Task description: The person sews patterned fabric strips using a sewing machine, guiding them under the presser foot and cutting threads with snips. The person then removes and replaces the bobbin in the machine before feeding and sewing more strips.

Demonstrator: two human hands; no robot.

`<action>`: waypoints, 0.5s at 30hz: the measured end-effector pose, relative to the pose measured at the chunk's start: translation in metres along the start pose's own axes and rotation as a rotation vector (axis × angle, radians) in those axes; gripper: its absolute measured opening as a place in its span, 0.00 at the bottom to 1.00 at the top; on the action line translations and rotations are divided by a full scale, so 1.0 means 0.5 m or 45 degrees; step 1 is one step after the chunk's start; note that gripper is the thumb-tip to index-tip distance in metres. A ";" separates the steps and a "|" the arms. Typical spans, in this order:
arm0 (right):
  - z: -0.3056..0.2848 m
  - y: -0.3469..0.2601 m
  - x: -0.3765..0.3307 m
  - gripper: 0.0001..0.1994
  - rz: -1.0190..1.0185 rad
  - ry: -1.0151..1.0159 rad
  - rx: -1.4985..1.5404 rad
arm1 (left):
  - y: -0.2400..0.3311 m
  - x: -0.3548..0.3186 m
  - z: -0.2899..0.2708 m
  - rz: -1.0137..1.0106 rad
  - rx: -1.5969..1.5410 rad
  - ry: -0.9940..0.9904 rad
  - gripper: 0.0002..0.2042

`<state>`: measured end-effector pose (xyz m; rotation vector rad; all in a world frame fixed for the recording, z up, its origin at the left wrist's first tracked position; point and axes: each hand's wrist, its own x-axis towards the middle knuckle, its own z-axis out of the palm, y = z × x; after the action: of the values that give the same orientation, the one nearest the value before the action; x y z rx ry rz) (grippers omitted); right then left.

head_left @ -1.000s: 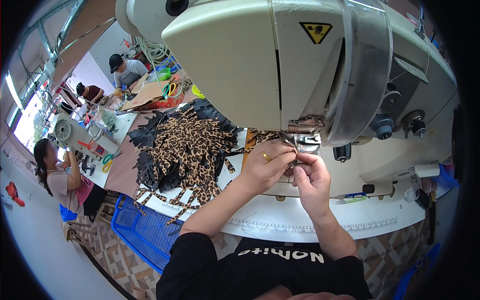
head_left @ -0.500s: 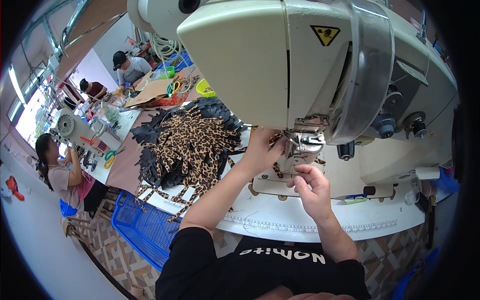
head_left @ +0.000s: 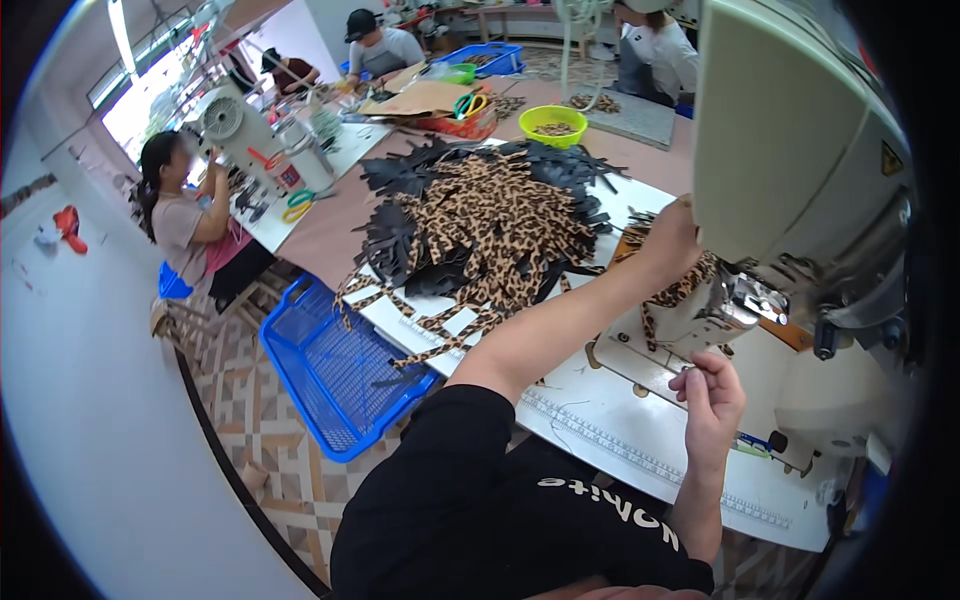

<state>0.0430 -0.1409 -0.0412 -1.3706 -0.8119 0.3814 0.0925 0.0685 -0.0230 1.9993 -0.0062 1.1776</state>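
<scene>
A pale sewing machine [head_left: 800, 140] fills the right side, with its metal presser foot and needle area [head_left: 755, 298] above a raised post. My left hand [head_left: 672, 245] is beside the machine head, above leopard-print strips [head_left: 685, 285] gathered behind the post; its fingers are mostly hidden, so their grip does not show. Just in front of the post, my right hand [head_left: 712, 395] is raised with fingers curled toward the thumb. Whatever sits between those fingertips, if anything, is too small to make out. To the left lies a large heap of leopard-print and black strips [head_left: 490, 225].
A blue plastic basket [head_left: 345, 370] stands below the table's left edge. A printed ruler scale [head_left: 620, 450] runs along the front edge. Beyond the heap are a yellow-green bowl [head_left: 553, 125] and scissors [head_left: 470, 104]. A co-worker [head_left: 190, 220] sits at another machine on the left.
The view has swung left, bringing another person at the back into sight. My left hand has moved away from the needle area to the machine head's left side. My right hand stays near the post.
</scene>
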 end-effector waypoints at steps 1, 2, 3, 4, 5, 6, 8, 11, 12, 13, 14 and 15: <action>0.000 0.000 -0.004 0.07 0.008 -0.003 0.000 | -0.001 -0.002 0.002 0.052 -0.048 0.065 0.07; 0.000 0.000 -0.007 0.07 0.012 -0.019 -0.001 | -0.003 -0.005 0.006 0.106 -0.099 0.127 0.06; -0.001 0.000 -0.009 0.07 0.020 -0.007 -0.023 | -0.008 -0.002 0.007 0.110 -0.086 0.133 0.06; -0.002 -0.001 -0.011 0.06 0.026 0.008 -0.045 | -0.011 -0.002 0.012 0.112 -0.057 0.146 0.06; -0.002 -0.001 -0.012 0.06 0.025 -0.002 -0.050 | -0.014 -0.001 0.015 0.165 -0.074 0.216 0.06; -0.002 -0.001 -0.012 0.06 0.010 -0.008 -0.050 | -0.019 0.001 0.017 0.194 -0.111 0.265 0.07; 0.001 -0.002 -0.011 0.06 -0.009 -0.025 -0.054 | -0.030 0.003 0.017 0.230 -0.085 0.327 0.07; 0.011 -0.004 -0.013 0.06 -0.002 -0.020 -0.069 | -0.055 -0.005 -0.004 0.270 0.132 0.336 0.09; 0.014 -0.004 -0.013 0.06 -0.005 -0.038 -0.078 | -0.062 -0.011 -0.017 0.288 0.330 0.313 0.10; 0.015 -0.003 -0.014 0.06 -0.010 -0.056 -0.088 | -0.067 -0.021 -0.034 0.315 0.487 0.247 0.10; 0.015 -0.003 -0.015 0.06 -0.011 -0.058 -0.090 | -0.067 -0.032 -0.049 0.314 0.487 0.250 0.10; 0.016 -0.001 -0.016 0.06 -0.002 -0.063 -0.098 | -0.066 -0.049 -0.075 0.246 0.614 0.161 0.10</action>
<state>0.0318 -0.1409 -0.0430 -1.4365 -0.8764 0.3874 0.0634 0.1058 -0.0524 2.3749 0.1659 1.5401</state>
